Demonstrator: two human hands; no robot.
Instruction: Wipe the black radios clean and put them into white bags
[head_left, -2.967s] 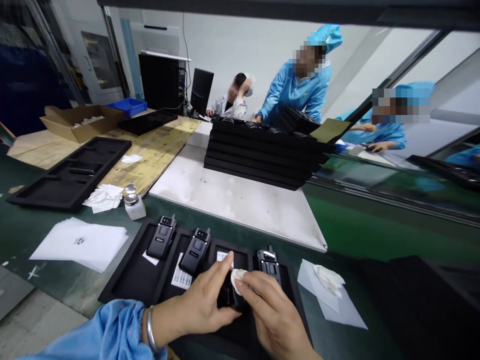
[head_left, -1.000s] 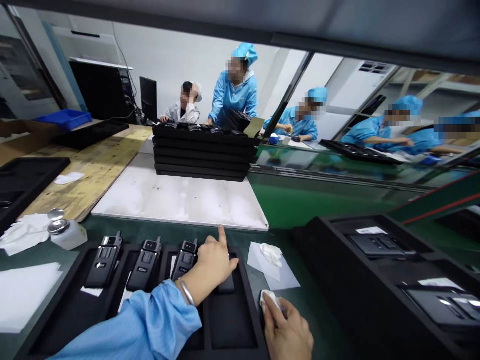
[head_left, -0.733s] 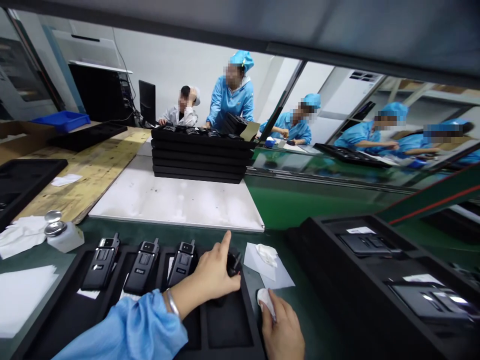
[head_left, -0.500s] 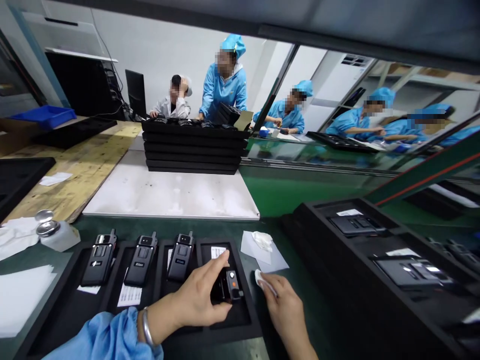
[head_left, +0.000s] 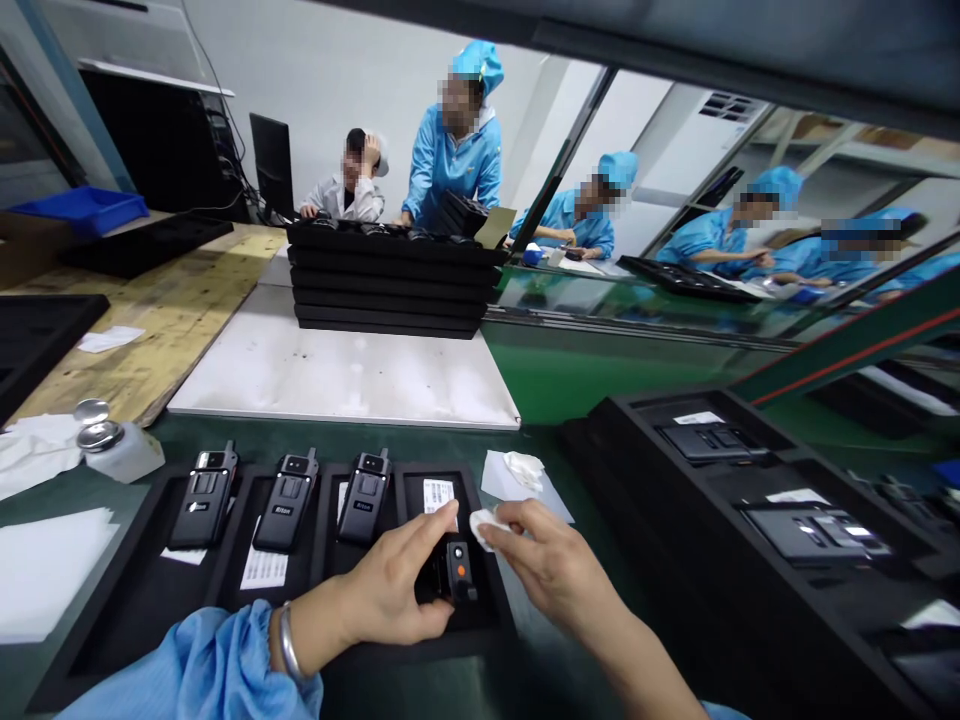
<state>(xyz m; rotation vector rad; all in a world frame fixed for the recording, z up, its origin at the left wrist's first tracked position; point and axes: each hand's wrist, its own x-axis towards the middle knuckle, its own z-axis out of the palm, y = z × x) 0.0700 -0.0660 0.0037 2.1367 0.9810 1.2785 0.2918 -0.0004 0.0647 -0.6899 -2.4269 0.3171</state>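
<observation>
My left hand [head_left: 397,580] grips a black walkie-talkie [head_left: 459,572] over the rightmost compartment of a black foam tray [head_left: 82,640]. The end of it with an orange button faces right; my fingers hide much of its body. Just to the right, my right hand [head_left: 559,560] pinches a folded white wipe [head_left: 486,527], close to the walkie-talkie; I cannot tell if they touch. Three similar walkie-talkies lie in the other compartments: one at the left [head_left: 201,505], a second [head_left: 285,505] and a third [head_left: 364,500]. A printed white label [head_left: 437,494] lies in the rightmost compartment.
A metal-topped dispenser bottle [head_left: 120,447] and white paper sheets [head_left: 52,570] are at the left. Crumpled wipe [head_left: 523,468] lies on paper behind my right hand. Stacked foam trays [head_left: 622,500] rise at the right; more trays [head_left: 390,285] stand ahead. Co-workers sit and stand beyond.
My right hand has moved left and up with the wipe, to beside the walkie-talkie. My left hand keeps its hold, with the walkie-talkie turned slightly. The view has shifted a little.
</observation>
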